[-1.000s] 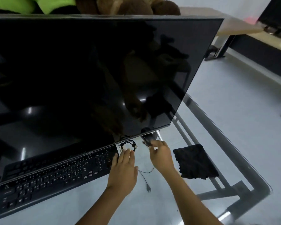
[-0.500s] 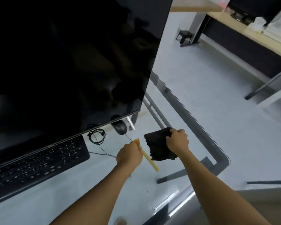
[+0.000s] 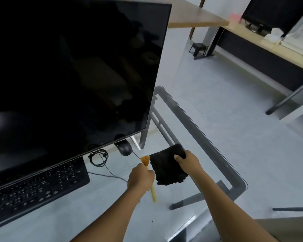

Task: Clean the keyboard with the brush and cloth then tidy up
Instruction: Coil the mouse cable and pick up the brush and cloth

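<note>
A: How were the grips? The left hand [image 3: 140, 178] was closed in a fist round the brush [image 3: 148, 173], the pale handle sticking out toward the near side and the orange bristles pointing away, toward the far side. The right hand [image 3: 187, 161] had its fingers curled over the far edge of the black cloth [image 3: 166, 169], thumb on top, pinching it.

B: And was the cloth off the table?

A: I could not tell for certain. Its near edge hung ragged and seemed to be raised a little above the glass desk [image 3: 217, 154], but the glass made it hard to judge.

B: Where was the keyboard?

A: The keyboard [image 3: 37, 187] lay well to the left of both hands, on the near side of the monitor [image 3: 68, 70], partly tucked under the screen's lower edge. A mouse [image 3: 124, 148] and a coiled cable [image 3: 99, 157] sat between it and the hands.

B: So which step was this?

A: By my reckoning, gathering the tools; nothing was yet touching the keys.

B: And next?

A: I'd judge the brush needed carrying left across the cable, bristles turned down onto the keys, while the cloth waited in the right hand for wiping afterwards.
</note>
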{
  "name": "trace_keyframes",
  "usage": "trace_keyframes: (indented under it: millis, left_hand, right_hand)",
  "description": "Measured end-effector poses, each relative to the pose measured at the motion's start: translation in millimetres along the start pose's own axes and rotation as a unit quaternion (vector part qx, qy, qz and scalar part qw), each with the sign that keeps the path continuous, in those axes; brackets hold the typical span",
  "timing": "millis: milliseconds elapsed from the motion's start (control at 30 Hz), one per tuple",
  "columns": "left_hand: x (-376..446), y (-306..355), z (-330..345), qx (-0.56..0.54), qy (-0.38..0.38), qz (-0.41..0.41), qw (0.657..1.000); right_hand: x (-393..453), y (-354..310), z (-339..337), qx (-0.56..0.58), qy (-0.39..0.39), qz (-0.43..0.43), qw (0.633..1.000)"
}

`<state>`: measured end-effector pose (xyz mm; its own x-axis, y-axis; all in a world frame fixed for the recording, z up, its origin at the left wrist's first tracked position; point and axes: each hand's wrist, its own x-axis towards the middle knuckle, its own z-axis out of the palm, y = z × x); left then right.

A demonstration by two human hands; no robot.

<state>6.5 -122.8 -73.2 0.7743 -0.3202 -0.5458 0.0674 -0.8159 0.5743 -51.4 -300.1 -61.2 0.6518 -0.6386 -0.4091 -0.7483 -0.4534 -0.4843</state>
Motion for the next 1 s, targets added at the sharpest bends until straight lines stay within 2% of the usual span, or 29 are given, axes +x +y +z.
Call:
trace_keyframes:
  millis: [133, 267, 400, 633, 767, 867, 933, 1000]
  left_hand:
    - [-23, 16, -26, -0.077, -0.018, 0.039, 0.996]
    - [-55, 49, -68, -0.101, -0.021, 0.117, 0.988]
    - [-96, 97, -115, -0.096, -0.019, 0.192, 0.976]
    - [-143, 194, -198, -0.109, 0.058, 0.308, 0.943]
    - [-143, 248, -257, -0.104, 0.159, 0.338, 0.922]
    - [-123, 283, -301, -0.133, 0.219, 0.318, 0.913]
    - [-105, 299, -329, -0.161, 0.235, 0.294, 0.912]
    - [-86, 308, -353, -0.212, 0.216, 0.259, 0.917]
  right_hand:
    - [-23, -17, -28, 0.003, 0.054, -0.065, 0.996]
    - [-48, -44, -75, 0.043, 0.123, -0.066, 0.989]
    - [-68, -74, -138, 0.031, 0.19, -0.064, 0.979]
    - [-80, -155, -249, 0.096, 0.27, -0.139, 0.948]
    - [-72, -216, -300, 0.139, 0.27, -0.199, 0.932]
    - [-60, -257, -328, 0.199, 0.228, -0.248, 0.92]
    - [-53, -283, -342, 0.214, 0.191, -0.277, 0.917]
    - [-44, -305, -352, 0.243, 0.146, -0.309, 0.908]
